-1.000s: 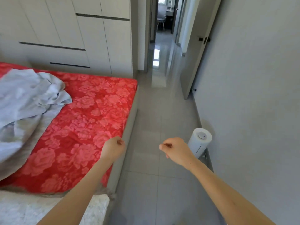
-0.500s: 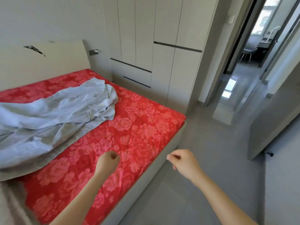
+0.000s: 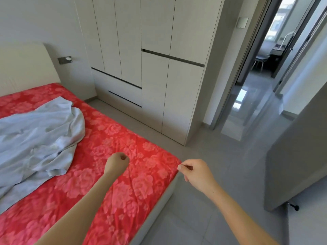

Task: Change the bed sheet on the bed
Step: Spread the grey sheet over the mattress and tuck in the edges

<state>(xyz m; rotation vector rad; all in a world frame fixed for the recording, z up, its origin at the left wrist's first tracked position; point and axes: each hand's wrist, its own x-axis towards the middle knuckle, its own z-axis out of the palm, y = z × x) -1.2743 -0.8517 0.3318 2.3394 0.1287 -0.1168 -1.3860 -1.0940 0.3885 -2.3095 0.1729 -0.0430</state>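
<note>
The left hand (image 3: 115,164) is curled into a loose fist over the red floral sheet (image 3: 109,188), with nothing seen inside it. Whether it rests on the cloth or hangs just above cannot be told. The right hand (image 3: 196,174) is curled too, thumb pressed to forefinger right at the sheet's near corner; no cloth shows between them. The red sheet lies spread over the bed (image 3: 155,214), whose pale side shows only below that corner. The rest runs out of frame at the left and bottom. A crumpled grey-blue sheet (image 3: 40,138) lies on top toward the headboard (image 3: 23,71), cut off at the left edge. The wardrobe (image 3: 159,76) stands beyond the bed. The room past the open door (image 3: 297,156) is too small to read.
</note>
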